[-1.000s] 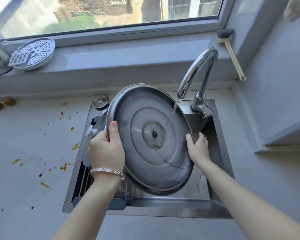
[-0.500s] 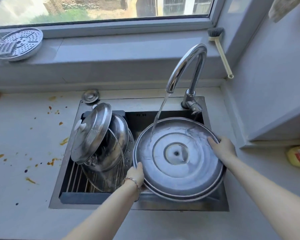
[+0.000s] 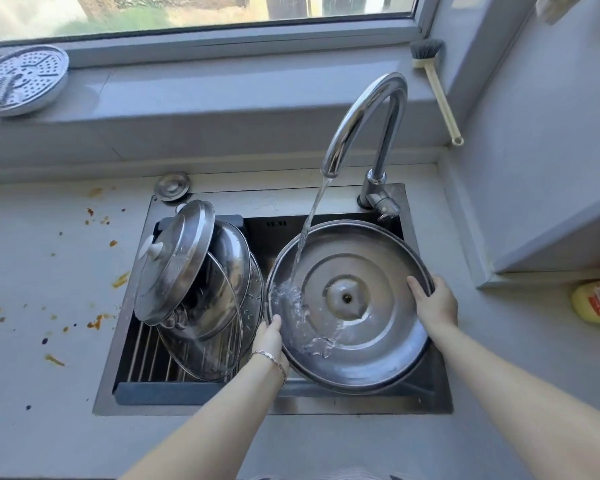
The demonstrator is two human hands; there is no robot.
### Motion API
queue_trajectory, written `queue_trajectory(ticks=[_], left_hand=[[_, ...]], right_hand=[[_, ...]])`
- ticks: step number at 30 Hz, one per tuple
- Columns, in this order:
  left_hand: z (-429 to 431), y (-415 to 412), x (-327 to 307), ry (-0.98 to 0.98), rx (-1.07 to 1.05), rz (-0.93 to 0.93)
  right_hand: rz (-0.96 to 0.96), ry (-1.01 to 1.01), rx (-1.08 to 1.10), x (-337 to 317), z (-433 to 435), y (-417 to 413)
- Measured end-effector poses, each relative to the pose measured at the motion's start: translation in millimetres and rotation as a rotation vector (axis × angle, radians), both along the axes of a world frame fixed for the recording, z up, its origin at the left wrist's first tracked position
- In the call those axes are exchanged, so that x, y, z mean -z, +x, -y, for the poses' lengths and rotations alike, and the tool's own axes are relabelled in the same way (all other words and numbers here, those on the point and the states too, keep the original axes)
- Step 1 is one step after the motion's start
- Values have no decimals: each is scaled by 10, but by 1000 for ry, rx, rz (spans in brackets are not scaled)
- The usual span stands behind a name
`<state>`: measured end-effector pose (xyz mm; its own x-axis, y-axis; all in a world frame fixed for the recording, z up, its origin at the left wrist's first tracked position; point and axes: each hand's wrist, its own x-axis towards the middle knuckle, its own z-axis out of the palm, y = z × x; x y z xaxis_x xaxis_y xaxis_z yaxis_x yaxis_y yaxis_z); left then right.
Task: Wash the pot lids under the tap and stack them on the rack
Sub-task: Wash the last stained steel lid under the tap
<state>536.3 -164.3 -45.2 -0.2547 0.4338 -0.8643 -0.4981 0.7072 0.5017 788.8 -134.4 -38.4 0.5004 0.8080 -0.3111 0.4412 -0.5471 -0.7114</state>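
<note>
Left hand [image 3: 270, 338] and right hand [image 3: 434, 304] grip opposite rims of the large steel lid [image 3: 368, 341] under the running tap [image 3: 349, 126], thumbs hooked inside; the wet rim could slip, dropping it against the stacked lids [image 3: 184, 258].

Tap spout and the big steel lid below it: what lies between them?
In the head view, only a stream of water runs from the tap spout down onto the left side of the big steel lid.

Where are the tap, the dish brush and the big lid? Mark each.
tap [image 3: 352, 119], head view, chrome arch.
dish brush [image 3: 442, 102], head view, pale handle.
big lid [image 3: 381, 265], head view, bare inner ring.
</note>
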Motion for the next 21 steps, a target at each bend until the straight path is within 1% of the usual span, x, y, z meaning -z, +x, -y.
queue_trajectory(ticks=[2, 3, 7, 10, 12, 14, 16, 17, 19, 21], left_hand=[[32, 39, -18, 41, 63, -128], [47, 77, -125, 61, 82, -201], [36, 109, -371, 162, 133, -477], [-18, 114, -699, 310, 208, -618], [-44, 98, -904, 396, 237, -684], [-77, 64, -1070, 455, 262, -724], [-130, 31, -1182, 515, 287, -756], [-157, 21, -1251, 529, 318, -789], [-220, 41, -1376, 509, 393, -833], [-292, 91, -1462, 440, 482, -860]], right_hand=[[28, -74, -17, 66, -20, -9], [55, -117, -40, 100, -31, -13], [217, -223, -163, 175, -54, -82], [264, -248, -191, 152, -42, -181], [240, -233, -235, 146, -53, -234], [233, -275, -337, 104, -73, -283], [184, -318, -447, -34, -88, -346], [144, -315, -491, -130, -91, -391], [49, -245, -559, -373, -79, -510], [-157, -193, -623, -661, -54, -669]])
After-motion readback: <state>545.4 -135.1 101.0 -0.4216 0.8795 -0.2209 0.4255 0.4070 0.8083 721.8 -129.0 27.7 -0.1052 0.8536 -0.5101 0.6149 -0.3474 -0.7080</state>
